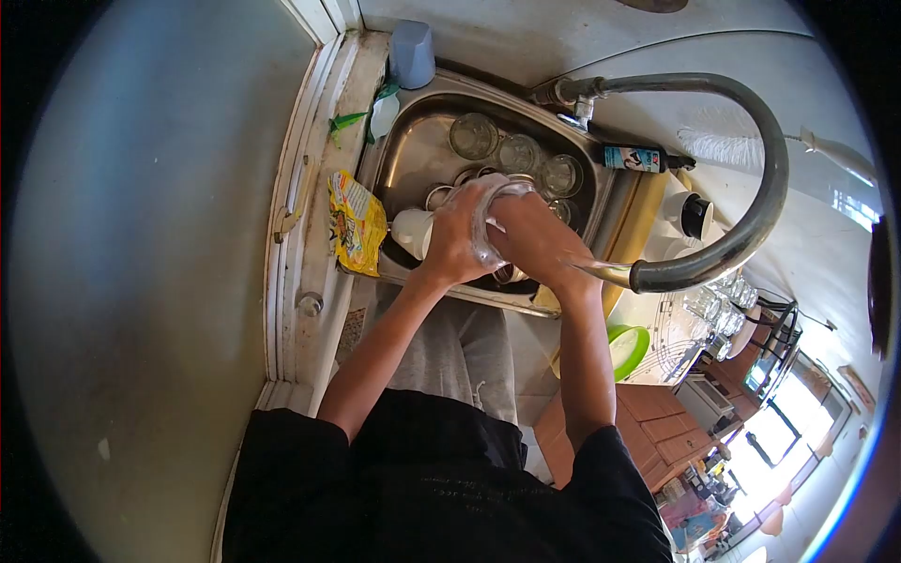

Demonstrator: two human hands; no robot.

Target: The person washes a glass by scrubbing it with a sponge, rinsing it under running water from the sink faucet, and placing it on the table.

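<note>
Over the metal sink (pixel 408 127), my left hand (pixel 457 235) is wrapped round a clear glass (pixel 484 221) with white suds on it. My right hand (pixel 535 230) is at the same glass from the other side, its fingers partly inside the rim and partly hidden. Below and behind the hands, several clear glasses (pixel 473 136) stand in the basin. A white cup (pixel 410 232) lies beside my left hand, and metal-rimmed items (pixel 438 197) show next to it, partly covered by the hands.
A curved metal faucet (pixel 774 178) arches at the right, its spout close to my right wrist. On the left ledge are a yellow packet (pixel 357 223) and a blue-grey container (pixel 411 54). A dark bottle (pixel 633 158), a green bowl (pixel 629 351) and drying glasses (pixel 718 310) stand right.
</note>
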